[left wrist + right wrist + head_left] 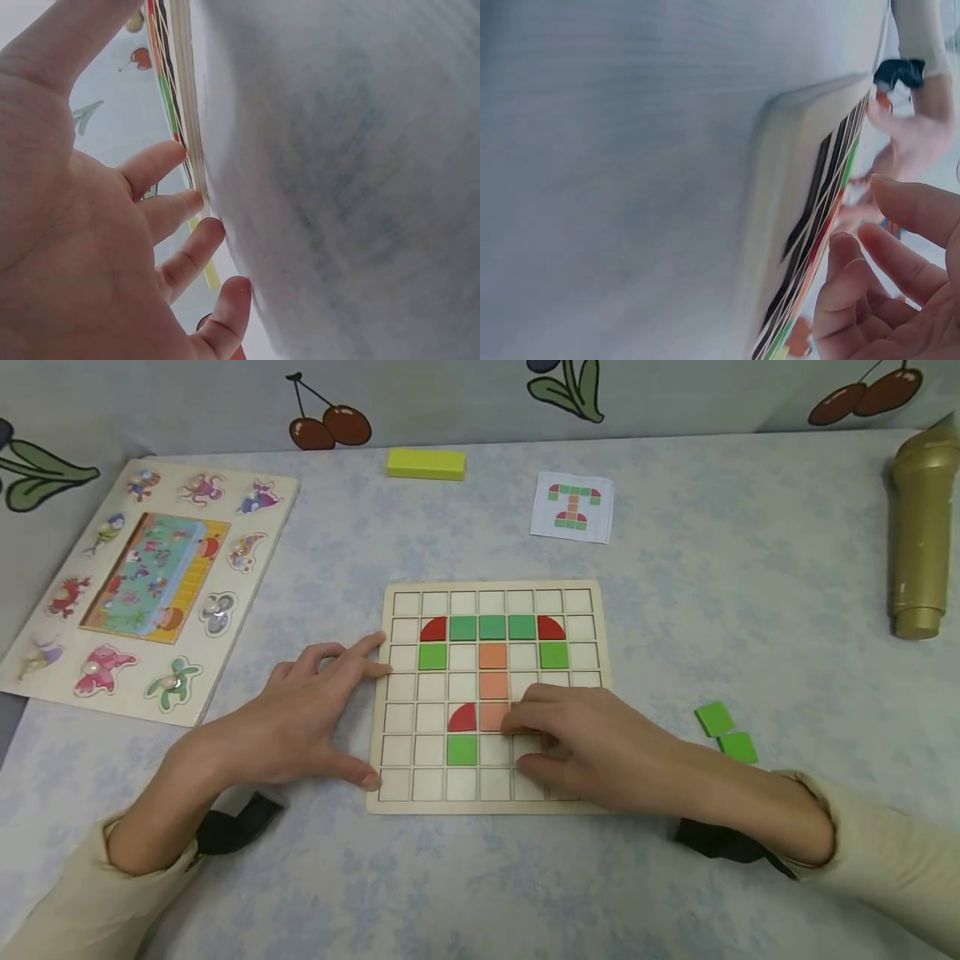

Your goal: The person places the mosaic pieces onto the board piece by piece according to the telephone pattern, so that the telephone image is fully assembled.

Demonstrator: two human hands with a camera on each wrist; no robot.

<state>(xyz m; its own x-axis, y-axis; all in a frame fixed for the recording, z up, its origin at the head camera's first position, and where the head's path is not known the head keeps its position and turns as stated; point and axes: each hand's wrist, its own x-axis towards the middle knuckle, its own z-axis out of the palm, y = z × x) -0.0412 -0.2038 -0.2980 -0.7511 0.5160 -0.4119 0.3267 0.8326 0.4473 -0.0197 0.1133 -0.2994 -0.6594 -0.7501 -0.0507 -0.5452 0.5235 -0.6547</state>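
A wooden grid board (450, 807) lies flat on the table, its cells partly filled with green squares (492, 627), orange squares (493, 686) and red quarter-round tiles (462, 717). Along the board's left edge my left hand (300, 718) is spread, fingertips and thumb tip right at the rim. Over the lower right cells is my right hand (592, 735), fingers bent loosely and thumb apart from them. In the right wrist view its fingertips are close over the board beside a red tile (826, 229), with nothing showing between them. The hand hides several cells.
Two loose green squares (715, 719) lie by the right forearm. Behind the board are a pattern card (558, 522) and a yellow block (426, 464). A picture puzzle board (232, 602) lies at left, and a gold cylinder (918, 535) at far right.
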